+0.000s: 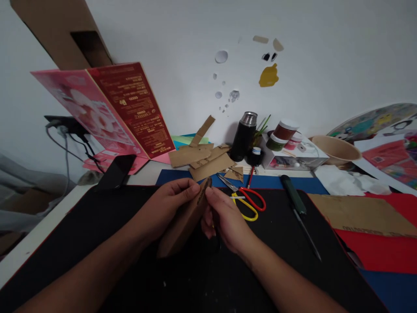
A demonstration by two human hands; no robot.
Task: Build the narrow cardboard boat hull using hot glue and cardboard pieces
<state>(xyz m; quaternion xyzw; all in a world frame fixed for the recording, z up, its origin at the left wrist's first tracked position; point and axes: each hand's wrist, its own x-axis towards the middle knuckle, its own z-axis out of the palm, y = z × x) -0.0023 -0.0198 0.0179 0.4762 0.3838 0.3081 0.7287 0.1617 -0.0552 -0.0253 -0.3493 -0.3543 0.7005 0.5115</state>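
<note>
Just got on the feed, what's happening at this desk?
A person holds a flat brown cardboard piece over the black desk mat, the left hand gripping one side and the right hand pinching its top edge. Scissors with red and yellow handles lie on the mat just beyond the right hand, a green-handled screwdriver further right. Brown cardboard scraps sit behind, beside a black flask.

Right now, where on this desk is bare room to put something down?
The black mat is bare left of the left hand, in front of the phone, and between the right hand and the screwdriver, nearer than the scissors. Crowded behind the cardboard piece: cardboard scraps, thermos.
</note>
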